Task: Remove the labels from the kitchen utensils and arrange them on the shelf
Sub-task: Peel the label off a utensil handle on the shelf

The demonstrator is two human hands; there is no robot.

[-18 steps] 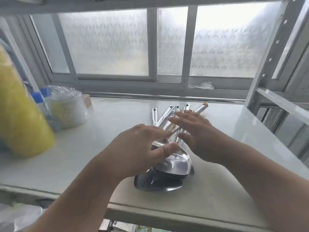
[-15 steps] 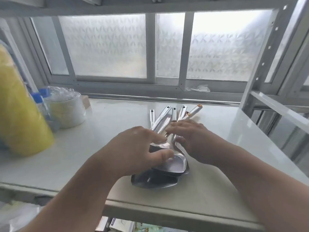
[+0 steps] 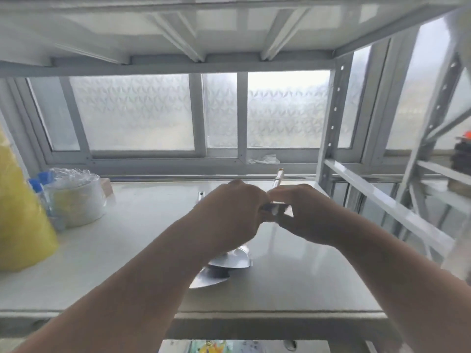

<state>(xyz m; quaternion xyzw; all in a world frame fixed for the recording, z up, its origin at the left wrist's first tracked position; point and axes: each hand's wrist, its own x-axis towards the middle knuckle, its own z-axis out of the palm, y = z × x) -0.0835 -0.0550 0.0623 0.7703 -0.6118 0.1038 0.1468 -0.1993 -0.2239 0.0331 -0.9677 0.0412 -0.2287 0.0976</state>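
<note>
Looking down from the head camera, I had both forearms reaching away from me over the white shelf [image 3: 107,263], with the utensil bowls [image 3: 229,261] nearest: a stack of shiny steel heads lying flat on the shelf board, partly under my left wrist. Their handles ran away from me toward the window, so the long axis pointed near to far, slightly right. Past the bowls my left hand [image 3: 229,212] and right hand [image 3: 313,212] met above the handles, knuckles almost touching. Left fingers were curled in tight; what they held was hidden behind the hand, so I could not tell the grip. Right thumb and forefinger were pressed together on a small dark strip [image 3: 274,207] between the hands, probably the label or a handle section; blur kept me from saying which. One handle tip [image 3: 278,175] stuck out beyond the right hand, and another handle end [image 3: 201,194] showed left of the left hand. I judged the peel would go along that axis, right hand nearer the strip, left hand bracing. Farther left stood a yellow bag [image 3: 23,225] and a wrapped cup stack [image 3: 76,197]. Frosted window [image 3: 132,113] at the back.
</note>
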